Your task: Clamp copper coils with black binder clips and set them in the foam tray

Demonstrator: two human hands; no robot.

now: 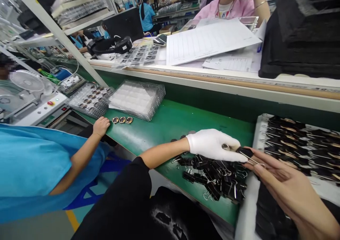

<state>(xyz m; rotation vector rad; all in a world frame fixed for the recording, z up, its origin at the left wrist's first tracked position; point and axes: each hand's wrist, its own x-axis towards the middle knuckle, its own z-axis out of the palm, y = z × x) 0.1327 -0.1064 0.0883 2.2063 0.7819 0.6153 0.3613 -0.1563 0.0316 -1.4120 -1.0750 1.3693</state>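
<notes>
My left hand [212, 144], in a white glove, is closed over the green bench, with a small round metal-rimmed piece [225, 146] showing between thumb and fingers. Bare and pinched, my right hand [289, 183] grips a black binder clip [245, 151] by its wire handles. The clip meets the gloved fingertips; where its jaws sit is hidden. Below both hands lies a heap of black binder clips [212, 176]. Right of the heap stands a white foam tray [261, 128] with rows of black clips on pieces with gold-coloured edges. Dark round pieces [174, 140] show partly behind my left forearm.
Three round gold-rimmed pieces [122, 120] lie on the green bench [132, 135] near a co-worker's hand [101, 126]. Clear plastic trays [138, 98] are stacked behind them. A raised shelf edge [186, 77] runs across, bearing papers [207, 43] and black foam [300, 45].
</notes>
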